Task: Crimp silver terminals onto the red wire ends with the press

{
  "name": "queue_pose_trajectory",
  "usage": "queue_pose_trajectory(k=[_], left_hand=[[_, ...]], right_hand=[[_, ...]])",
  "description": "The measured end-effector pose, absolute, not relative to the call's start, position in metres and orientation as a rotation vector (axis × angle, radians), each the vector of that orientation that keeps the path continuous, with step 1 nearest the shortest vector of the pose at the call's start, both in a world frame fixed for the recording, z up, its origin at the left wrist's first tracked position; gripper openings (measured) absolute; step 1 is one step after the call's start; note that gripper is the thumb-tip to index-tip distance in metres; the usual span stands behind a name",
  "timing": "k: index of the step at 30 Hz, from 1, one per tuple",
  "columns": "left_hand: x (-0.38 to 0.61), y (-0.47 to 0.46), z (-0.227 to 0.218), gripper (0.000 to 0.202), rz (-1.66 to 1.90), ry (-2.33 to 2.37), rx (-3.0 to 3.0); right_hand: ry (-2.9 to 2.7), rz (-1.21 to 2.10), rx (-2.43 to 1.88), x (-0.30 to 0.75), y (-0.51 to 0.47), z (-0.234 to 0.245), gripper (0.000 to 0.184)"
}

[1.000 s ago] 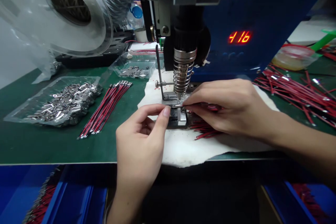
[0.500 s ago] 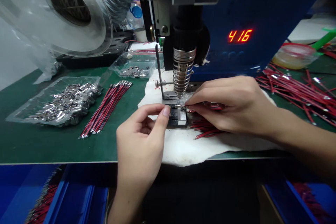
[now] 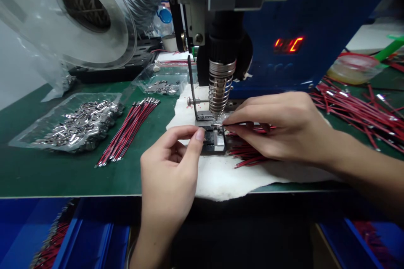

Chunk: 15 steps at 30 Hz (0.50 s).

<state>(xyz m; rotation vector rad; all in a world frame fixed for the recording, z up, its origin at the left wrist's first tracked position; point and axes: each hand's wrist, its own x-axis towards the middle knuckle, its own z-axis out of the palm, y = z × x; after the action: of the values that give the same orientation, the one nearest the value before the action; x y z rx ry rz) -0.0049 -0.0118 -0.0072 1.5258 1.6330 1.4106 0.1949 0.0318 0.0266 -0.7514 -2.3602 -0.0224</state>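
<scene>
My right hand [image 3: 280, 128] pinches the tip of a red and black wire [image 3: 252, 126] and holds its metal end under the spring-wrapped press head [image 3: 221, 88], at the small metal die block [image 3: 214, 141]. My left hand [image 3: 170, 168] is curled just left of the block, index fingertip touching its edge, thumb and finger pinched close; what they hold, if anything, is too small to see. More red wires [image 3: 246, 155] lie under my right hand on a white cloth [image 3: 221, 176].
A bundle of red and black wires [image 3: 128, 128] and a clear tray of metal terminals [image 3: 72, 122] lie on the green mat at left. Behind them are a second tray [image 3: 160, 82] and a large clear reel [image 3: 85, 12]. Finished wires [image 3: 356, 109] pile at right. Blue bins [image 3: 88, 239] sit below the table edge.
The red counter on the blue machine read 416 and now shows a blurred, changing figure. Both hands have stayed almost still at the die block.
</scene>
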Motion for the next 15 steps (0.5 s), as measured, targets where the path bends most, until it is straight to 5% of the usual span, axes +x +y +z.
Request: queue_pose_trajectory(k=[15], left_hand=[[-0.007, -0.015, -0.005, 0.023, 1.392, 1.616, 1.534]], right_hand=[[-2.472, -0.008, -0.763, 0.203, 0.025, 0.048, 0.010]])
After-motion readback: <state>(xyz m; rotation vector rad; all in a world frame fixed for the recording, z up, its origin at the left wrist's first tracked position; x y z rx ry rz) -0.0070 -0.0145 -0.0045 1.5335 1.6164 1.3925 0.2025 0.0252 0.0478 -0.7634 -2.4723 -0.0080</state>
